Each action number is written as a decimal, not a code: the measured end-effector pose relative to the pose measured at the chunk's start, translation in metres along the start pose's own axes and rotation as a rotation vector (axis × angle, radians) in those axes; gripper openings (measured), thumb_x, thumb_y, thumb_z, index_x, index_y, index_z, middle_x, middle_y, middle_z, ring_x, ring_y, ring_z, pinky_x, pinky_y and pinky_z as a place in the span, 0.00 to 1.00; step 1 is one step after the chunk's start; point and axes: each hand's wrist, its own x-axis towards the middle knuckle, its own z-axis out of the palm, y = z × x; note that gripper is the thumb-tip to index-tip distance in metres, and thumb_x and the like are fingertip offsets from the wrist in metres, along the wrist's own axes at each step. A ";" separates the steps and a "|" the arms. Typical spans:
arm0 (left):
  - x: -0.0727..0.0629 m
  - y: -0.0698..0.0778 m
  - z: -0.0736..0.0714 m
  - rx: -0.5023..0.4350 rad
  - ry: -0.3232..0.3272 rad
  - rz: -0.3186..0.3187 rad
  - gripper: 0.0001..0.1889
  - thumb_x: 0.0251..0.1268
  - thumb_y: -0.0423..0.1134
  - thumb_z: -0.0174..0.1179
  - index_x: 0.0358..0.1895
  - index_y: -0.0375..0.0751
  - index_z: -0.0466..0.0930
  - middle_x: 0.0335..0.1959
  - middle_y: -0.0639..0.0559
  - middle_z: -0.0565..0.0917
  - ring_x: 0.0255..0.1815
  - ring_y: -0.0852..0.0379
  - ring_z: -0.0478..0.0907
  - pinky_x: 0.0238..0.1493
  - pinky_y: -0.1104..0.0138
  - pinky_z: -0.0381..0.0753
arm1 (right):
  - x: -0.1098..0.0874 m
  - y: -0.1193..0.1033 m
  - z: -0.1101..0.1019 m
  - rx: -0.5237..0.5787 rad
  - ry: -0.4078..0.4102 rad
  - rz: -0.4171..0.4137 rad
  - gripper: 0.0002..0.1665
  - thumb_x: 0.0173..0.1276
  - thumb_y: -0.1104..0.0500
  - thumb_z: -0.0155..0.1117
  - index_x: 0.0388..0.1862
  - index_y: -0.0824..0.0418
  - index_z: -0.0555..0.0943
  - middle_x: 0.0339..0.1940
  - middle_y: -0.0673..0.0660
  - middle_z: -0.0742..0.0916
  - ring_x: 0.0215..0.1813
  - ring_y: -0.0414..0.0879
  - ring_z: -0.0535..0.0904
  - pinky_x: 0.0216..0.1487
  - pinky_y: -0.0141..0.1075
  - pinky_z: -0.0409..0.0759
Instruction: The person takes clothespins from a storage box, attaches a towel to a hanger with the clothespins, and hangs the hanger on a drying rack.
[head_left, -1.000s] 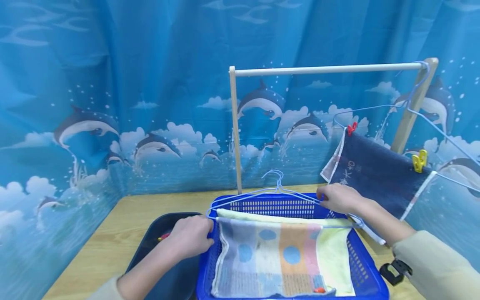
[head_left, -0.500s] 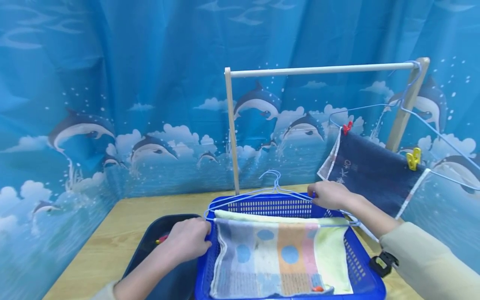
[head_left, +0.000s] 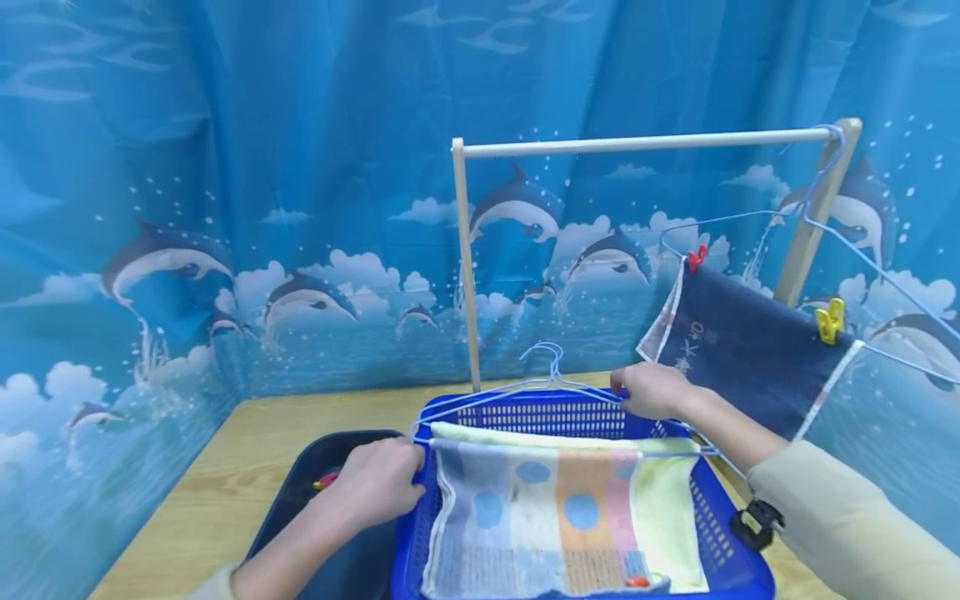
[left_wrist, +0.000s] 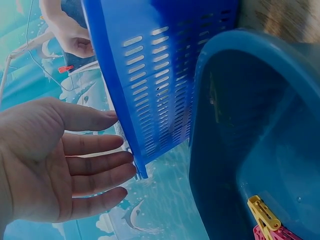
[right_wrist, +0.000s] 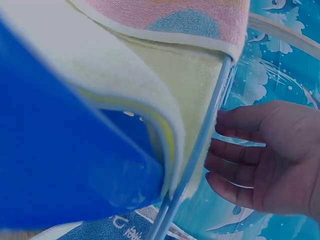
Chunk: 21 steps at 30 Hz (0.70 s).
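The hangers [head_left: 554, 382] lie sideways between the left hand [head_left: 381, 481], near one end, and right hand [head_left: 651, 390], near the other side, both loose-fingered.

- From the head: facing forward and down across the wooden tabletop [head_left: 187, 508] to the dolphin-print curtain [head_left: 337, 125], far enough back to take in left hand [head_left: 381, 483], right hand [head_left: 654, 390] and blue basket [head_left: 408, 546] together.
- From the left wrist: close in, turned sideways, facing the basket's slotted wall and into the tub [left_wrist: 270, 120].
- From the right wrist: close in, tilted, facing hanger bars [right_wrist: 206, 130] and yellow towel [right_wrist: 197, 80].
- Sharing the basket across all three.
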 end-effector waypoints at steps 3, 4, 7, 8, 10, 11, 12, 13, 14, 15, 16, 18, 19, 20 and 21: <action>-0.001 0.000 0.000 0.002 0.003 -0.001 0.21 0.47 0.37 0.65 0.12 0.48 0.58 0.14 0.57 0.59 0.16 0.61 0.55 0.17 0.64 0.58 | 0.000 -0.001 0.001 -0.001 -0.009 0.004 0.08 0.53 0.62 0.65 0.33 0.59 0.80 0.25 0.49 0.80 0.29 0.44 0.75 0.28 0.43 0.74; -0.001 0.000 0.000 0.001 0.002 -0.002 0.21 0.47 0.37 0.64 0.12 0.48 0.58 0.14 0.57 0.58 0.16 0.60 0.55 0.17 0.64 0.58 | 0.000 -0.002 0.002 -0.004 -0.012 0.005 0.08 0.52 0.63 0.65 0.33 0.59 0.80 0.26 0.49 0.80 0.29 0.44 0.75 0.28 0.42 0.74; 0.000 0.000 0.000 0.001 -0.003 -0.004 0.21 0.48 0.37 0.64 0.12 0.48 0.58 0.14 0.57 0.59 0.16 0.61 0.56 0.16 0.64 0.58 | 0.001 -0.003 0.003 -0.013 -0.016 0.002 0.09 0.49 0.65 0.64 0.32 0.58 0.80 0.27 0.50 0.81 0.30 0.45 0.76 0.28 0.43 0.75; 0.000 0.000 0.000 0.002 -0.005 -0.004 0.21 0.48 0.37 0.64 0.12 0.48 0.58 0.14 0.57 0.59 0.16 0.61 0.56 0.16 0.64 0.58 | 0.001 -0.003 0.004 -0.017 -0.018 0.000 0.10 0.49 0.65 0.64 0.32 0.58 0.80 0.28 0.50 0.82 0.31 0.46 0.76 0.28 0.43 0.75; 0.000 0.000 0.000 0.005 -0.001 -0.003 0.20 0.48 0.37 0.64 0.12 0.48 0.59 0.14 0.57 0.60 0.16 0.60 0.57 0.16 0.63 0.59 | 0.001 -0.005 0.005 -0.022 -0.020 -0.001 0.11 0.49 0.67 0.62 0.33 0.58 0.80 0.29 0.51 0.82 0.30 0.46 0.77 0.28 0.44 0.75; 0.000 0.000 0.000 0.007 0.001 -0.002 0.20 0.47 0.37 0.64 0.12 0.48 0.59 0.14 0.57 0.61 0.16 0.60 0.57 0.16 0.63 0.59 | 0.001 -0.006 0.005 -0.022 -0.021 -0.001 0.12 0.49 0.69 0.61 0.33 0.58 0.80 0.29 0.51 0.82 0.30 0.47 0.77 0.28 0.44 0.75; -0.001 0.000 0.001 0.007 0.006 -0.001 0.20 0.47 0.37 0.64 0.12 0.48 0.60 0.14 0.57 0.61 0.16 0.60 0.58 0.16 0.63 0.60 | 0.001 -0.006 0.005 -0.024 -0.023 0.001 0.13 0.49 0.70 0.60 0.33 0.57 0.80 0.29 0.52 0.83 0.30 0.47 0.77 0.28 0.44 0.76; -0.001 0.000 0.001 0.008 0.011 0.000 0.19 0.47 0.37 0.64 0.13 0.48 0.60 0.14 0.57 0.62 0.17 0.60 0.58 0.16 0.62 0.60 | 0.001 -0.007 0.005 -0.025 -0.023 0.001 0.14 0.48 0.71 0.59 0.34 0.57 0.80 0.29 0.52 0.83 0.30 0.47 0.77 0.28 0.44 0.76; -0.001 0.000 0.001 0.010 0.015 0.001 0.19 0.46 0.37 0.65 0.13 0.48 0.60 0.14 0.56 0.62 0.17 0.60 0.59 0.16 0.62 0.61 | 0.001 -0.007 0.005 -0.026 -0.024 0.003 0.15 0.48 0.72 0.58 0.34 0.57 0.80 0.30 0.52 0.83 0.29 0.47 0.77 0.28 0.45 0.76; -0.002 0.000 0.001 0.013 0.020 0.003 0.19 0.46 0.37 0.65 0.13 0.48 0.61 0.14 0.56 0.63 0.17 0.60 0.59 0.16 0.62 0.61 | 0.000 -0.007 0.005 -0.030 -0.023 0.003 0.16 0.48 0.73 0.57 0.34 0.57 0.80 0.29 0.52 0.83 0.29 0.47 0.77 0.28 0.45 0.76; -0.002 0.000 0.001 0.014 0.020 0.003 0.19 0.46 0.37 0.65 0.13 0.48 0.61 0.14 0.56 0.63 0.17 0.60 0.60 0.16 0.61 0.61 | 0.000 -0.007 0.005 -0.034 -0.022 0.002 0.17 0.48 0.73 0.56 0.34 0.57 0.80 0.29 0.52 0.83 0.29 0.47 0.77 0.28 0.45 0.76; -0.002 0.000 0.001 0.019 0.021 0.003 0.19 0.46 0.38 0.65 0.13 0.48 0.61 0.14 0.57 0.63 0.17 0.60 0.59 0.16 0.62 0.61 | 0.000 -0.007 0.005 -0.047 -0.018 -0.004 0.17 0.47 0.74 0.56 0.33 0.56 0.81 0.29 0.51 0.83 0.29 0.47 0.77 0.27 0.45 0.75; -0.001 0.000 0.001 0.020 0.018 0.001 0.19 0.47 0.38 0.65 0.13 0.48 0.60 0.14 0.57 0.62 0.17 0.60 0.59 0.16 0.62 0.61 | -0.001 -0.007 0.005 -0.052 -0.019 -0.007 0.17 0.47 0.74 0.55 0.32 0.56 0.80 0.28 0.50 0.82 0.29 0.46 0.76 0.27 0.44 0.75; -0.001 0.000 0.000 0.022 0.015 0.000 0.20 0.47 0.38 0.65 0.13 0.48 0.60 0.14 0.57 0.62 0.16 0.60 0.59 0.16 0.62 0.60 | -0.001 -0.007 0.005 -0.057 -0.021 -0.011 0.17 0.47 0.74 0.55 0.31 0.56 0.80 0.27 0.50 0.82 0.28 0.46 0.76 0.27 0.44 0.75; -0.001 0.000 0.000 0.024 0.014 -0.001 0.20 0.47 0.38 0.65 0.13 0.48 0.60 0.14 0.57 0.62 0.17 0.60 0.59 0.16 0.62 0.60 | -0.001 -0.007 0.005 -0.061 -0.023 -0.015 0.17 0.47 0.75 0.55 0.30 0.56 0.79 0.26 0.49 0.81 0.28 0.45 0.75 0.26 0.43 0.74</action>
